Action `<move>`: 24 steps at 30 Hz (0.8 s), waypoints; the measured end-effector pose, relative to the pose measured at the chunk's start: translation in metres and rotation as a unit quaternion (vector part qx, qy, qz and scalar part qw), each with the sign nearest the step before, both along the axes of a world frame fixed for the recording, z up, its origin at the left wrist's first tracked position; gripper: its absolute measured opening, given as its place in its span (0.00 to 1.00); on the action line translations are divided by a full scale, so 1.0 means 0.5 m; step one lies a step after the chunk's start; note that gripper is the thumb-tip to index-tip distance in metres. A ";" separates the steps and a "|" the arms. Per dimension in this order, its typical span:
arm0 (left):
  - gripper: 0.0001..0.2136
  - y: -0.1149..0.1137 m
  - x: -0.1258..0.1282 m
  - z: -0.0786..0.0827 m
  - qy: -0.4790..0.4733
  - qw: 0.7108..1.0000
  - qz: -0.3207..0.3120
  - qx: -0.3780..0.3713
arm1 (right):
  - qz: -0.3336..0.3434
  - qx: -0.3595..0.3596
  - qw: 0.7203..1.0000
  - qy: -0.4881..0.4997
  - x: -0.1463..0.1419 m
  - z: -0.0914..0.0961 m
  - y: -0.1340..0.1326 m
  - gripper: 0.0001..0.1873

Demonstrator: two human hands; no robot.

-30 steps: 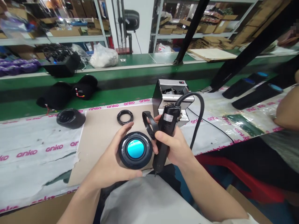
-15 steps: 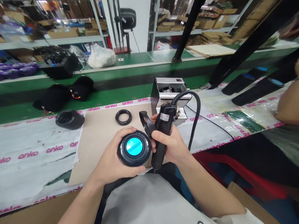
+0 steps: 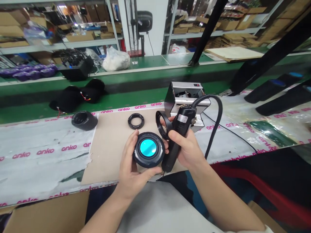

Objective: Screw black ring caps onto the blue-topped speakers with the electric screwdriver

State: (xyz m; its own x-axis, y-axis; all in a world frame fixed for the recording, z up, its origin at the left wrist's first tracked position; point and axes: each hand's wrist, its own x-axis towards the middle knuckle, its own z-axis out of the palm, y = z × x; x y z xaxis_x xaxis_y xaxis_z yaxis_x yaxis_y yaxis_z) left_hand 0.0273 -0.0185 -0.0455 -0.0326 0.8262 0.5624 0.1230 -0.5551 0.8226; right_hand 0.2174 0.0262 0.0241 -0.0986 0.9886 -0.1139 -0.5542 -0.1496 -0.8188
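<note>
My left hand (image 3: 130, 168) is wrapped round a round black speaker part with a blue centre (image 3: 148, 149), held over the near edge of the table. My right hand (image 3: 188, 147) grips a black corded electric screwdriver (image 3: 178, 136), tip down, and also carries a thin black ring (image 3: 163, 124) on its fingers. The ring sits just right of the speaker part. Another black ring (image 3: 136, 121) lies flat on the brown board (image 3: 111, 142) beyond my hands.
A metal box (image 3: 186, 97) stands behind the screwdriver. A black cylinder housing (image 3: 84, 120) lies at the left, black fabric parts (image 3: 77, 94) on the green conveyor (image 3: 121, 97). Long black cylinders (image 3: 279, 92) lie at the right. A cardboard box (image 3: 48, 213) is near left.
The view has shifted, so everything sits further right. My left hand has turned to grip the speaker part from the left side. The other person's arm at the right has left the view.
</note>
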 end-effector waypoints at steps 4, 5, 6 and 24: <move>0.54 0.000 0.015 0.004 -0.078 0.997 0.020 -0.003 | -0.006 0.000 1.000 -0.001 -0.001 -0.001 0.001 0.35; 0.55 -0.001 0.018 0.006 -0.095 0.995 0.027 -0.015 | -0.006 -0.001 1.000 -0.001 -0.001 -0.001 0.001 0.36; 0.54 -0.001 0.022 0.007 -0.108 0.993 0.035 -0.022 | -0.005 -0.002 1.000 0.000 -0.002 -0.002 0.002 0.36; 0.35 0.013 0.033 -0.003 -0.079 0.992 0.067 0.068 | -0.029 0.053 0.992 -0.112 0.013 0.026 -0.005 0.34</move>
State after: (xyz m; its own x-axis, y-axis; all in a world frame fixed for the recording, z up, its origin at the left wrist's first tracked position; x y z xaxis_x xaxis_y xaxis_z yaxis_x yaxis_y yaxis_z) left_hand 0.0440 -0.0120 -0.0469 -0.2349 0.7251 0.6473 0.0785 -0.6496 0.7562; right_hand 0.2238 0.0239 0.0373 -0.0261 0.9994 -0.0219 -0.3626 -0.0299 -0.9315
